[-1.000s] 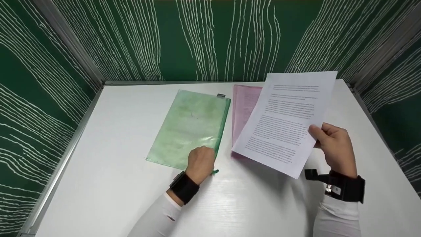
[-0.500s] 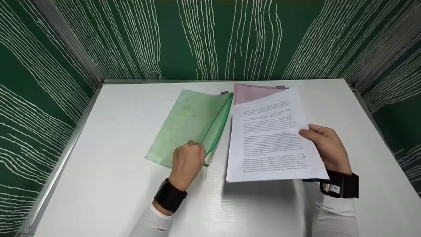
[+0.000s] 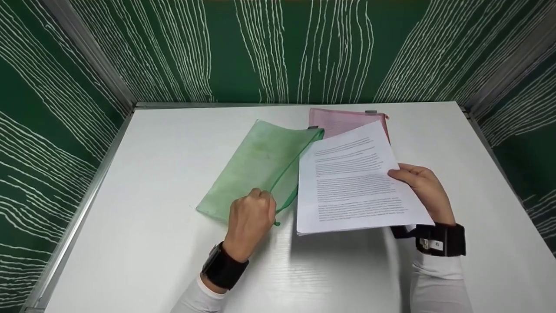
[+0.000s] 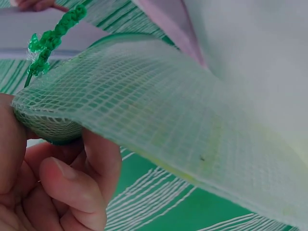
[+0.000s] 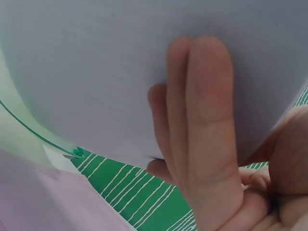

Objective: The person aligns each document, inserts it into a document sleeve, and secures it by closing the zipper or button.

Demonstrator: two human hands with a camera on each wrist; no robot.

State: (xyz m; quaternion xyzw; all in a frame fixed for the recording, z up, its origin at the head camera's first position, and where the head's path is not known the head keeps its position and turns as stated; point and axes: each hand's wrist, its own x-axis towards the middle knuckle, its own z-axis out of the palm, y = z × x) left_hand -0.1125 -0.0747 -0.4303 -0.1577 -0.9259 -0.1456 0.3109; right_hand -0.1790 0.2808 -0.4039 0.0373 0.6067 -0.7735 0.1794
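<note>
Under my left hand (image 3: 252, 221) is a green mesh zipper pouch (image 3: 247, 165), gripped near its lower right corner. Its right side gapes, the two green rims standing apart. In the left wrist view the mesh (image 4: 159, 115) bulges from between my fingers and thumb, with a braided green zipper pull (image 4: 53, 41) beside them. My right hand (image 3: 423, 187) holds a stack of printed paper (image 3: 352, 187) by its right edge, thumb on top and fingers (image 5: 209, 86) spread underneath. The paper's left edge meets the pouch mouth; whether any of it is inside I cannot tell.
A pink mesh pouch (image 3: 330, 123) with printed sheets showing through lies at the back, partly hidden under the paper. White tabletop (image 3: 147, 182) surrounds everything, bounded by green walls (image 3: 243, 52) with white wavy lines.
The left hand has raised the green pouch's edge, so its mouth now gapes, and shifted the pouch slightly right. The right hand has turned the paper and brought it left against the pouch.
</note>
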